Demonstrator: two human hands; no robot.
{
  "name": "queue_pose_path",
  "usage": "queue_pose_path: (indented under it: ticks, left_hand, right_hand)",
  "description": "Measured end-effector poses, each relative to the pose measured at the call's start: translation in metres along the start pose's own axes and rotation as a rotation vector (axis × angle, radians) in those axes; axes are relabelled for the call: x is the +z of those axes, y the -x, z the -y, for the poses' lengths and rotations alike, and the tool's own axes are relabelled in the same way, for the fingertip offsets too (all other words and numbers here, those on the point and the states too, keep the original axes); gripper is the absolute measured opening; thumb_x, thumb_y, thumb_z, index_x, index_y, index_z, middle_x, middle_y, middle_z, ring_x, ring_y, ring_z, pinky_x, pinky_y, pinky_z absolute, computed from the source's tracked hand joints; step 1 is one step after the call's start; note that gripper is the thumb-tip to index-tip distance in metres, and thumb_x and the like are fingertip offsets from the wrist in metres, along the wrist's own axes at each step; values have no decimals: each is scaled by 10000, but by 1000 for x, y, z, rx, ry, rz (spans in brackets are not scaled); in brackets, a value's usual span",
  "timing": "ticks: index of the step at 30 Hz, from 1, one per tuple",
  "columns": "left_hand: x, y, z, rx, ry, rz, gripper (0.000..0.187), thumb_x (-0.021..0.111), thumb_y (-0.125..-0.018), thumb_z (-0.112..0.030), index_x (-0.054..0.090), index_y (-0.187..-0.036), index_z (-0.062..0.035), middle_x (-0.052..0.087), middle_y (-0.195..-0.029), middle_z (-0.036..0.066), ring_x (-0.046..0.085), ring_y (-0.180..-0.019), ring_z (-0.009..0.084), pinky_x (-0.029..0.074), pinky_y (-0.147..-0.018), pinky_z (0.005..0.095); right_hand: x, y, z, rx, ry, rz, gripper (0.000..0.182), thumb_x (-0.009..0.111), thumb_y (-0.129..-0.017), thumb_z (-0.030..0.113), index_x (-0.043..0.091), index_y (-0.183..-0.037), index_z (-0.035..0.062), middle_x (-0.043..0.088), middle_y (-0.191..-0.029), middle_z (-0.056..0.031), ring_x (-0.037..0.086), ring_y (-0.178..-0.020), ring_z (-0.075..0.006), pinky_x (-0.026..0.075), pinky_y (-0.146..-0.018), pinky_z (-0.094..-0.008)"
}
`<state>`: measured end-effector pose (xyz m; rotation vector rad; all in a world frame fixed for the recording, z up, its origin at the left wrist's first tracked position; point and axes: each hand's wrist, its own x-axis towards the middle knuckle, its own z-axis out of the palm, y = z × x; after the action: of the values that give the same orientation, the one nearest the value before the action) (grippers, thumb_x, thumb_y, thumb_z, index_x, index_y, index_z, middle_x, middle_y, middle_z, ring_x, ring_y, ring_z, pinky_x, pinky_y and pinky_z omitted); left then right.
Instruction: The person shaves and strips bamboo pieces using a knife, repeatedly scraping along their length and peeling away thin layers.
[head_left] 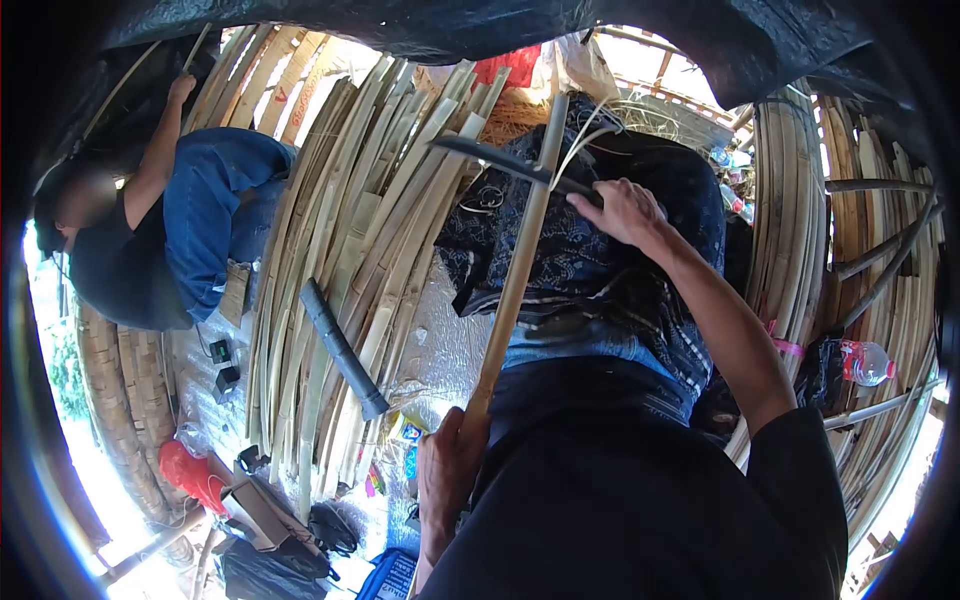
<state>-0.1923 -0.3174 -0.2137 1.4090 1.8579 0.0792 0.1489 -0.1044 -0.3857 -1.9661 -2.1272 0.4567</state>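
Note:
My left hand (450,462) is closed round the near end of a long bamboo strip (514,290), which slants up and away across my lap. Gripped in my right hand (624,212) is the handle of a long dark-bladed knife (490,154). Its blade lies across the strip toward the far end and points left. A thin pale shaving (572,152) curls up beside the blade. Dark patterned cloth (620,265) covers my legs beneath the strip.
A pile of bamboo strips (345,220) lies to my left, with a dark tube-like piece (342,348) on it. Beyond sits another person (225,195), one hand raised on a strip. More bamboo (785,210) and a plastic bottle (868,364) are at right.

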Motion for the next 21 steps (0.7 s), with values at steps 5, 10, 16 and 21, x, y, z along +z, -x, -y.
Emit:
queue_pose_path:
  ticks: [5, 10, 16, 21]
  left_hand:
    - [-11, 12, 3, -65, -2, 10, 293, 740, -986, -301, 654, -943, -24, 676, -727, 244, 681, -709, 473, 487, -625, 504]
    - [-24, 16, -5, -98, -38, 28, 275, 746, -978, -268, 655, -929, -14, 676, -729, 241, 682, -726, 467, 476, -622, 505]
    - [-26, 17, -11, -86, -86, 13, 277, 761, -960, -244, 646, -927, 7, 660, -739, 258, 651, -720, 483, 460, -615, 507]
    - [-25, 18, -2, -125, -110, 35, 381, 734, -964, -385, 645, -902, -19, 666, -693, 225, 705, -679, 402, 485, -627, 498]
  right_hand:
    - [3, -33, -42, -82, -37, -23, 634, 643, -977, 615, 741, -840, 4, 731, -802, -252, 743, -802, -450, 617, -784, -527]
    - [11, -60, -61, 29, -63, 15, 655, 615, -978, 648, 781, -913, 17, 741, -866, -251, 743, -883, -432, 610, -828, -505]
    - [20, -85, -83, 72, -76, 29, 658, 581, -988, 660, 793, -982, 37, 765, -980, -213, 741, -949, -422, 592, -895, -511]
    - [30, -101, -100, 122, -148, 50, 665, 546, -1004, 672, 772, -1064, 50, 752, -1044, -223, 710, -1069, -395, 542, -987, -494]
